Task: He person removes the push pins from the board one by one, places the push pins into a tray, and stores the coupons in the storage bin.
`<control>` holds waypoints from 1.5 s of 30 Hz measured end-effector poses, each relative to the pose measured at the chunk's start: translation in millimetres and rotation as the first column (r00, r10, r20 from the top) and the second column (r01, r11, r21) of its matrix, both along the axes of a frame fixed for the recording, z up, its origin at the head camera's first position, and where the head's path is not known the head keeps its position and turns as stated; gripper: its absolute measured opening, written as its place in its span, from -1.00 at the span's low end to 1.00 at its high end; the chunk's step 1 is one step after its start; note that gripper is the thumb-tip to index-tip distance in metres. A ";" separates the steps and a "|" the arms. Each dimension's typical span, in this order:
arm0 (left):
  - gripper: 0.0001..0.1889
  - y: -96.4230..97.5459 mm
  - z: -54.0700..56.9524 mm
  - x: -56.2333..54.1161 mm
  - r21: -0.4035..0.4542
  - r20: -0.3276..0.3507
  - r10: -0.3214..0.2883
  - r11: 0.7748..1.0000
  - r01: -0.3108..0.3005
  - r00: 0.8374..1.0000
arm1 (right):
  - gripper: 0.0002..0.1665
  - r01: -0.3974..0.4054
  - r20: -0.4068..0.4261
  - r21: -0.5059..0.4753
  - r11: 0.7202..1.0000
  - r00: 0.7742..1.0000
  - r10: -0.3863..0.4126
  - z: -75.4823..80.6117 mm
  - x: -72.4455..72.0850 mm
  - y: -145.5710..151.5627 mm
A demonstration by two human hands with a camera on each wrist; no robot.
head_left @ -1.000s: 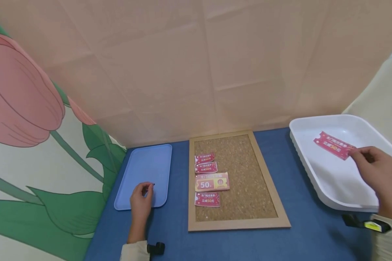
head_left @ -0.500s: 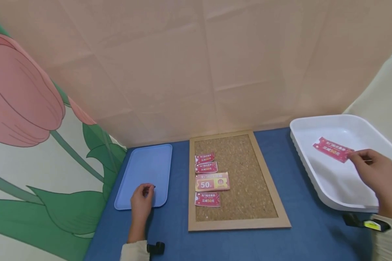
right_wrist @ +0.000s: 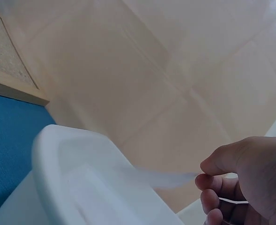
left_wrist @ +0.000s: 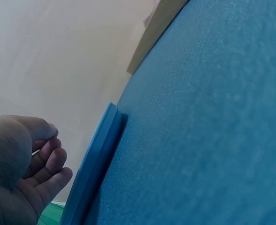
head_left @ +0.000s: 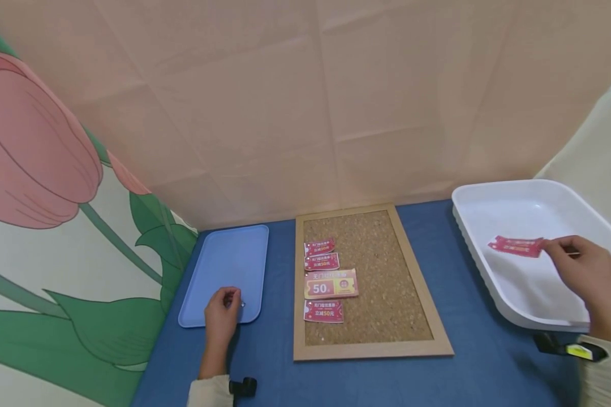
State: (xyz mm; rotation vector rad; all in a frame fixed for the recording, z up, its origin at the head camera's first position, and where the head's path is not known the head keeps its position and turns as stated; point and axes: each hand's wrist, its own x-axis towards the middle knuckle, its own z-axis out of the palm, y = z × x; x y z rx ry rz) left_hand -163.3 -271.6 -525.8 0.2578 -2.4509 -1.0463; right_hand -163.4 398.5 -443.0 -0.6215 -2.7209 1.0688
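Over the white bin [head_left: 489,282] on the right, my right hand [head_left: 588,271] pinches one end of a red paper coupon [head_left: 515,246] between thumb and forefinger. The coupon is tilted, nearly edge-on; in the right wrist view its pale back [right_wrist: 163,179] is blurred. My left hand [head_left: 221,314] is above the near right part of the blue tray [head_left: 229,254], thumb and forefinger together on a tiny pin [head_left: 242,304] that only glints at the fingertips. In the left wrist view, my left hand [left_wrist: 25,164] hides the pin.
Between the two containers lies a wood-framed cork board [head_left: 382,282]. Several coupons are fixed along its left side, including a larger yellow and pink coupon [head_left: 331,284]. The blue tablecloth [head_left: 366,384] runs beneath everything, with a beige curtain [head_left: 336,113] behind.
The coupon in my right hand has tipped from facing up to almost edge-on and dropped slightly. At my left fingertips, the pin has turned, while the hand has barely moved.
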 end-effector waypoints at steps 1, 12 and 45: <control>-0.90 0.0 0.1 0.1 0.000 0.002 0.003 1.000 -0.003 1.000 | -0.21 -0.002 0.004 -0.005 1.000 1.000 0.002 -0.1 0.0 -0.1; -0.90 2.4 3.7 3.4 0.023 -0.047 -0.030 0.999 0.031 0.998 | -0.17 -0.017 0.019 -0.013 1.000 1.000 0.018 3.4 -2.6 -9.4; -0.76 57.4 78.4 22.5 -0.184 -0.049 -0.405 0.902 0.390 0.913 | -0.70 -0.380 -0.297 0.190 0.905 0.856 0.422 22.3 -4.7 -127.1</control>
